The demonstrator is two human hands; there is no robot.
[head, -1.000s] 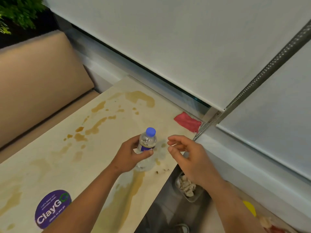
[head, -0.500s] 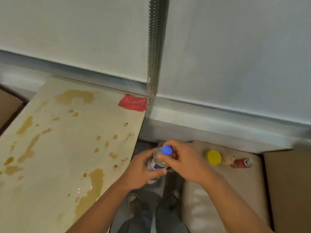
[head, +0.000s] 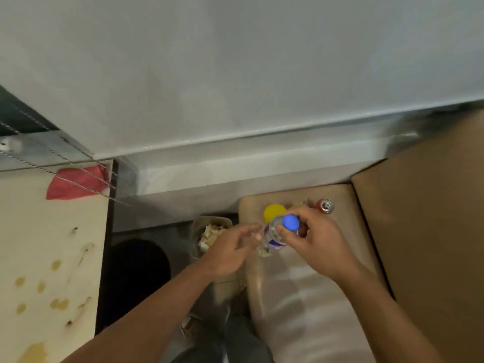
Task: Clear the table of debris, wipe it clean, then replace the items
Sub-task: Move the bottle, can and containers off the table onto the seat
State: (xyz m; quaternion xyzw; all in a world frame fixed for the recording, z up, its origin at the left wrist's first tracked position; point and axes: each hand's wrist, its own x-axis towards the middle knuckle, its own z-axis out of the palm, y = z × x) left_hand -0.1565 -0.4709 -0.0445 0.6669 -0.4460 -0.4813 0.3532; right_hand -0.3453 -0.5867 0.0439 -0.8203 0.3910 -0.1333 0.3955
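Observation:
A small clear water bottle [head: 272, 238] with a blue cap [head: 291, 222] hangs over the near end of the beige bench seat [head: 301, 297]. My right hand [head: 317, 244] grips it round the neck just below the cap. My left hand [head: 230, 248] lies just left of the bottle with its fingers stretched toward it, holding nothing. The light wooden table [head: 39, 244] stands at the left, marked with brown spill stains. A red cloth [head: 76, 183] lies at its far corner.
On the bench's far end sit a yellow lid [head: 272, 211] and a red can [head: 324, 205] on its side. A container of crumpled paper [head: 209, 233] stands on the floor between table and bench. Blind bead chains [head: 78, 179] hang across the red cloth.
The view has swung right, away from the table. The bottle went from my left hand's grip to my right hand's and now sits over the bench seat; my left hand's fingers opened.

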